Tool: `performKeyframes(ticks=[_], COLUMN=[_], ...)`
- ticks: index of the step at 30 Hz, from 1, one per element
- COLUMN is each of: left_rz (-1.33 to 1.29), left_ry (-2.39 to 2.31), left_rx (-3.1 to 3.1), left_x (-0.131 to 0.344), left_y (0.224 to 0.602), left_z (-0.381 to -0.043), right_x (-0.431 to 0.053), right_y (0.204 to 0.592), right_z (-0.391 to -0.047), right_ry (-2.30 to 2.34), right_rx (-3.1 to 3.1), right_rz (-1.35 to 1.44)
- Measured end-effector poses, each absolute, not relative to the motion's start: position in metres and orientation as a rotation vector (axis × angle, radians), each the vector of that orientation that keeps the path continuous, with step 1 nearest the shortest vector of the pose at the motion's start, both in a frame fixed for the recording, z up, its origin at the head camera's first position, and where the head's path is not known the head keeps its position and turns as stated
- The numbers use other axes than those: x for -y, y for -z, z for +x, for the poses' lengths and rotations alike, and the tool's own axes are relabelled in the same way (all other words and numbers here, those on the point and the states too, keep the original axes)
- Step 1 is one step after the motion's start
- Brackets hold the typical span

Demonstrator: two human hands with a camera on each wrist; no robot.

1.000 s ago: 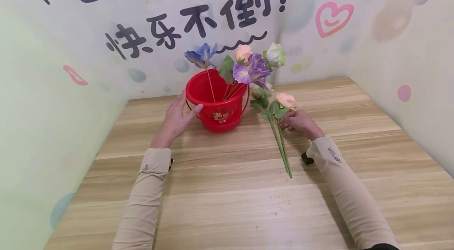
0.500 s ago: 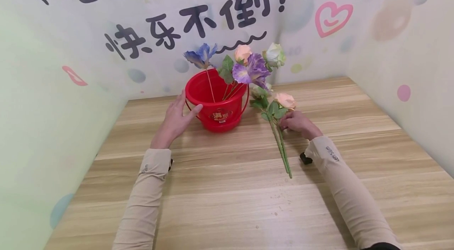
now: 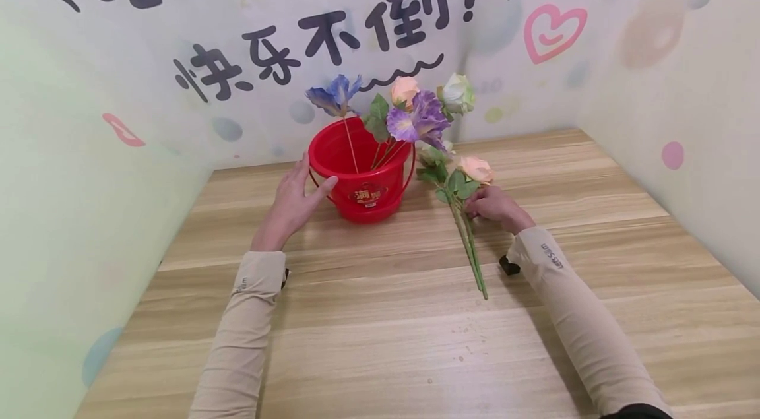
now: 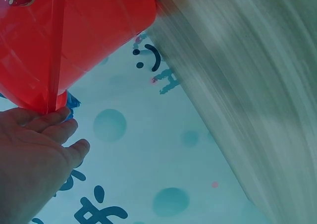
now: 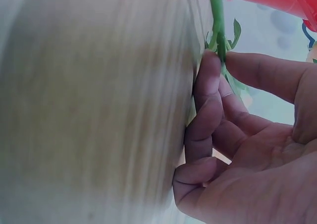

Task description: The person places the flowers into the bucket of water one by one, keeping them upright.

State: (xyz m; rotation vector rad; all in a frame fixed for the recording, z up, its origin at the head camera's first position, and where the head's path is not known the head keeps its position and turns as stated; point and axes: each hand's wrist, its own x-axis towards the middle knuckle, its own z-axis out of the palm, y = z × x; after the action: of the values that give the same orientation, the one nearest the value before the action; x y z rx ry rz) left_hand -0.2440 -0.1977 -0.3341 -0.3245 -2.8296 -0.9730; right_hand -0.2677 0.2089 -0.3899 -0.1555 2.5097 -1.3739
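Observation:
A red bucket (image 3: 365,191) stands on the table, holding a blue iris (image 3: 336,96), a purple iris (image 3: 420,121), a peach rose (image 3: 405,90) and a white rose (image 3: 457,94). My left hand (image 3: 292,200) rests against the bucket's left side, fingers fairly straight at the rim and thumb spread toward the front. Right of the bucket, a second peach rose (image 3: 477,169) and a second white rose (image 3: 435,154) lie with their green stems toward me. My right hand (image 3: 497,206) pinches a green stem (image 5: 217,21) between thumb and index finger, just below the lying peach rose.
The wooden table (image 3: 368,340) meets a printed wall (image 3: 261,128) close behind the bucket, with more wall at both sides. The bucket's thin red handle (image 4: 55,50) hangs down. A few small specks (image 3: 466,340) mark the tabletop in front.
My right hand has shifted slightly left, its fingers closing in on the stem. The left hand, bucket and flowers stay in place; the head view has moved a little.

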Motion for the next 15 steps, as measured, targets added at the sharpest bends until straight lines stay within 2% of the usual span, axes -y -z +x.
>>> performKeyframes(ticks=[15], left_rz=[-0.352], left_ry=[0.959], left_rx=[2.82], left_x=[0.1985], left_y=[0.3342], left_z=[-0.2449], right_x=[-0.2128], right_y=[0.3899], right_z=[-0.267], right_ry=[1.46], right_rx=[-2.456], right_rz=[-0.078])
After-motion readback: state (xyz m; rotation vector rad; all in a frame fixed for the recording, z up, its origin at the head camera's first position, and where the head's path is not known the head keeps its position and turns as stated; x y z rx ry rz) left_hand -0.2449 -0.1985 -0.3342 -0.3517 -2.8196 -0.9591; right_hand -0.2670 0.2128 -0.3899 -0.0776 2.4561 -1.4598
